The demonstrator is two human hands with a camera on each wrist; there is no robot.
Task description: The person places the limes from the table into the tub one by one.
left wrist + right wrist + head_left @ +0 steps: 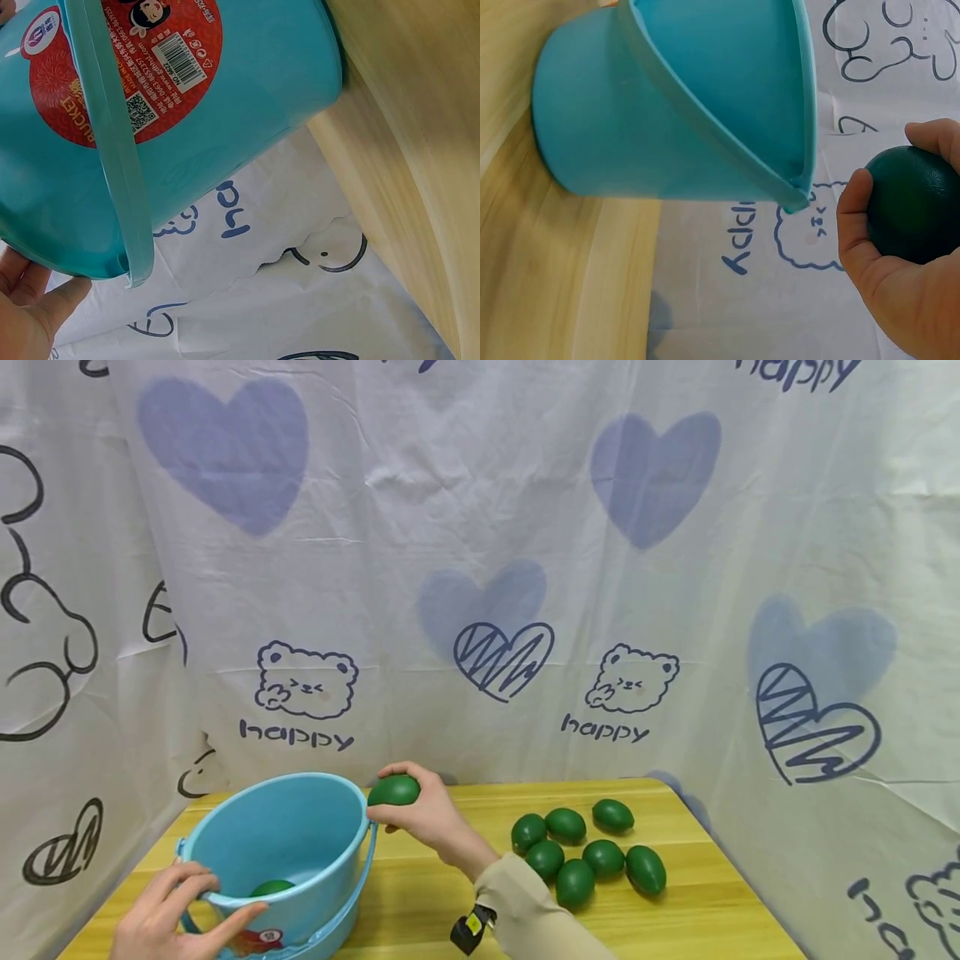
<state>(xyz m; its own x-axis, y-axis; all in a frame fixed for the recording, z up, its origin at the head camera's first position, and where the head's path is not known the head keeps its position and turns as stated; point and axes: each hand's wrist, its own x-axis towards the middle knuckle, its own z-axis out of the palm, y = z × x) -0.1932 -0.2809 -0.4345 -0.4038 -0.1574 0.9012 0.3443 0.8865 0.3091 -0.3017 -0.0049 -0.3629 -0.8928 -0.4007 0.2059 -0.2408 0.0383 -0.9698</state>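
Note:
A light blue bucket (300, 893) stands at the left of the table, with a dark green lime (272, 887) partly visible inside it. My left hand (168, 914) grips its near left rim, fingers over the edge and thumb outside. In the left wrist view, that hand (34, 307) holds the rim beside the bucket's handle (116, 150). My right hand (423, 806) holds another lime (394, 790) beside the bucket's right rim. The right wrist view shows this lime (915, 202) between thumb and fingers, apart from the bucket wall.
Several more green limes (575, 883) lie grouped on the right side of the wooden table (420, 910). A white curtain (480, 527) printed with hearts and bears hangs behind the table and along its sides. A red label (172, 75) is on the bucket's side.

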